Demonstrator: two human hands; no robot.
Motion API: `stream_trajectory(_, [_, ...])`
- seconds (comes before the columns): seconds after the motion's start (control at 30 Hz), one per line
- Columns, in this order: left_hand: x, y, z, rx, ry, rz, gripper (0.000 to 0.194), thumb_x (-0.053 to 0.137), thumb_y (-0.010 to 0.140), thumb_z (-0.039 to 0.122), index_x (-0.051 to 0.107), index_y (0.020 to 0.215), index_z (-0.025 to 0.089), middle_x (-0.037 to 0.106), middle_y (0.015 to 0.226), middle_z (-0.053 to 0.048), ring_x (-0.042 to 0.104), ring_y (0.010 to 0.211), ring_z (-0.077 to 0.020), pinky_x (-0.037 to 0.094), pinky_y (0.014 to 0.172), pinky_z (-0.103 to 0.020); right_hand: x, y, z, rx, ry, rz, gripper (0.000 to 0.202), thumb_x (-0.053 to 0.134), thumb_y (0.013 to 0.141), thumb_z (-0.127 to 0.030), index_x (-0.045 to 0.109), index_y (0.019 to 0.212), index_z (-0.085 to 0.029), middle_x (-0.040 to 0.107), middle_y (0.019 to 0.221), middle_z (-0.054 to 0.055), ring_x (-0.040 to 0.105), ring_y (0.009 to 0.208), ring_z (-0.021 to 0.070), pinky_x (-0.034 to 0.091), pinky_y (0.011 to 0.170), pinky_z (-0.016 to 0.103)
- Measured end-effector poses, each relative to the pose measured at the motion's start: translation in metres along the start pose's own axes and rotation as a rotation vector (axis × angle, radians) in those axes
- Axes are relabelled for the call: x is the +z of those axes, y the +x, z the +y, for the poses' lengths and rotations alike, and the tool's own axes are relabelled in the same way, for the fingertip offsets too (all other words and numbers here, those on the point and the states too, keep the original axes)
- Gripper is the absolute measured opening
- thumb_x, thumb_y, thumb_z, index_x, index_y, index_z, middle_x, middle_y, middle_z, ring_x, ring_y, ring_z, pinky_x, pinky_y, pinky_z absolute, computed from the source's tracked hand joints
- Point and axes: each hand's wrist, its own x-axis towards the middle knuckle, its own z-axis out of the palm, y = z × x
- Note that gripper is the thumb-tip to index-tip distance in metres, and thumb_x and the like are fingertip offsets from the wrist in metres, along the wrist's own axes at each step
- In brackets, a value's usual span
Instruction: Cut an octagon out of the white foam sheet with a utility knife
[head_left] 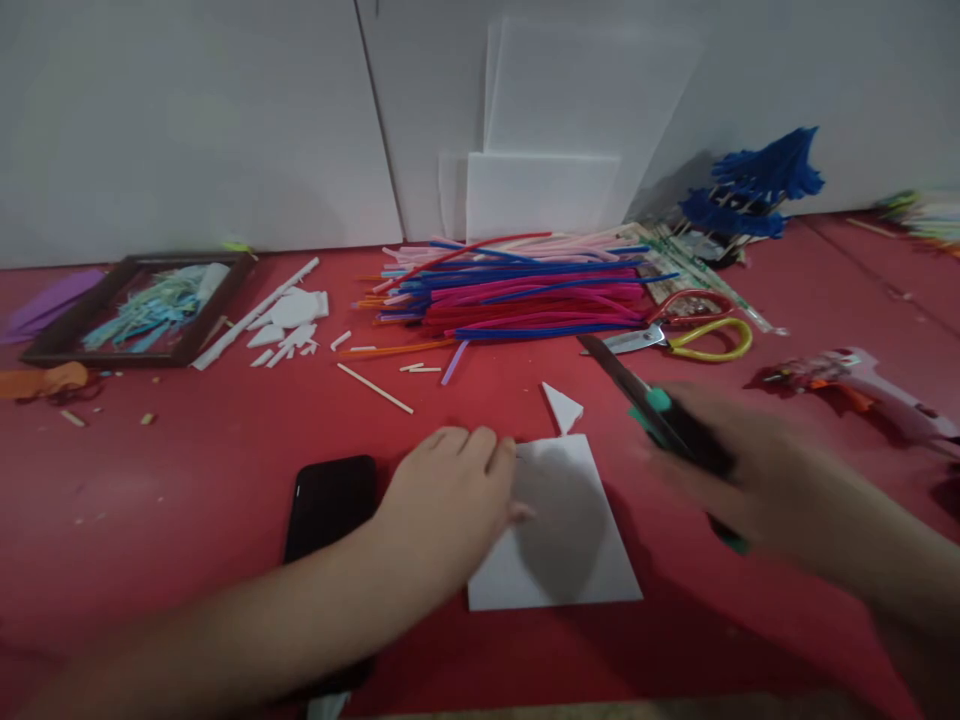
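My left hand [454,500] rests on the left side of a white foam sheet [577,540], holding it against the red table with bent fingers. Faint pencil-like marks show near its fingertips. Over the table to the right, my right hand [757,480] is wrapped round a black and green utility knife [694,435], somewhat smeared by motion. Its dark blade points up and left, apart from the sheet. A small white triangular offcut [562,408] lies at the sheet's far edge. Under my left forearm, a black phone [330,500] is partly hidden.
Behind lie a heap of coloured pipe cleaners [525,290] and yellow-and-red-handled scissors [686,335]. A pink glue gun [885,390] sits at right. White scraps [292,315] and a brown frame [142,305] are at left. White sheets [540,195] lean on the wall near a blue model [757,190].
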Motion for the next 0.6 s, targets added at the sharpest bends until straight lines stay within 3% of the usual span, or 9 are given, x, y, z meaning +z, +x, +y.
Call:
stream_trajectory(0.03, [-0.003,0.003,-0.006,-0.034,-0.026,0.006,0.04,0.068,0.096,0.03,0.063,0.13,0.009,0.069,0.113,-0.016,0.066,0.108,-0.033,0.053,0.088,-0.043,0.009,0.017,0.0,0.142,0.212,-0.021,0.03,0.082,0.069,-0.039,0.055,0.07,-0.026,0.049,0.052,-0.004,0.045,0.044,0.014,0.032,0.037,0.026])
stream_trajectory(0.07, [-0.005,0.005,-0.013,-0.047,-0.047,0.008,0.033,0.065,0.097,0.026,0.065,0.127,0.012,0.069,0.114,-0.014,0.066,0.109,-0.0323,0.053,0.086,-0.042,0.017,0.031,0.002,0.19,0.296,-0.039,0.036,0.084,0.067,-0.042,0.052,0.07,-0.027,0.048,0.051,-0.005,0.044,0.041,0.0135,0.032,0.035,0.025])
stream_trajectory(0.17, [-0.007,0.013,-0.031,-0.034,-0.127,0.004,0.024,0.069,0.095,0.029,0.069,0.116,0.018,0.067,0.115,-0.009,0.067,0.106,-0.0276,0.052,0.083,-0.037,0.035,0.056,0.011,0.235,0.483,-0.052,0.038,0.079,0.069,-0.051,0.052,0.077,-0.026,0.054,0.061,-0.004,0.05,0.047,0.0136,0.041,0.04,0.027])
stream_trajectory(0.27, [-0.003,0.017,-0.039,-0.033,-0.216,0.004,0.015,0.072,0.093,0.03,0.069,0.104,0.02,0.068,0.109,-0.004,0.068,0.097,-0.0219,0.051,0.079,-0.033,0.038,0.059,0.02,0.245,0.623,-0.08,0.037,0.08,0.069,-0.047,0.054,0.081,-0.024,0.054,0.066,-0.005,0.049,0.047,0.0111,0.041,0.041,0.026])
stream_trajectory(0.47, [-0.001,0.018,-0.032,-0.075,-0.329,0.03,0.007,0.07,0.091,0.021,0.064,0.094,0.019,0.071,0.097,-0.002,0.068,0.087,-0.0193,0.048,0.07,-0.03,0.028,0.06,0.039,0.251,0.78,-0.163,0.034,0.082,0.076,-0.041,0.054,0.08,-0.022,0.055,0.068,-0.006,0.049,0.048,0.0101,0.042,0.044,0.026])
stream_trajectory(0.53, [-0.004,0.017,-0.03,-0.077,-0.347,0.029,0.003,0.066,0.093,0.02,0.064,0.091,0.019,0.072,0.09,-0.001,0.068,0.079,-0.0185,0.046,0.065,-0.029,0.027,0.064,0.046,0.258,0.812,-0.191,0.026,0.077,0.086,-0.04,0.061,0.092,-0.02,0.061,0.078,-0.003,0.057,0.056,0.0118,0.049,0.05,0.027])
stream_trajectory(0.6, [-0.009,0.019,-0.031,-0.075,-0.357,0.038,0.006,0.064,0.095,0.022,0.064,0.089,0.02,0.073,0.086,0.0,0.068,0.075,-0.0184,0.044,0.061,-0.029,0.028,0.067,0.053,0.273,0.831,-0.215,0.027,0.07,0.095,-0.038,0.065,0.112,-0.018,0.068,0.101,0.003,0.067,0.077,0.0163,0.058,0.065,0.033])
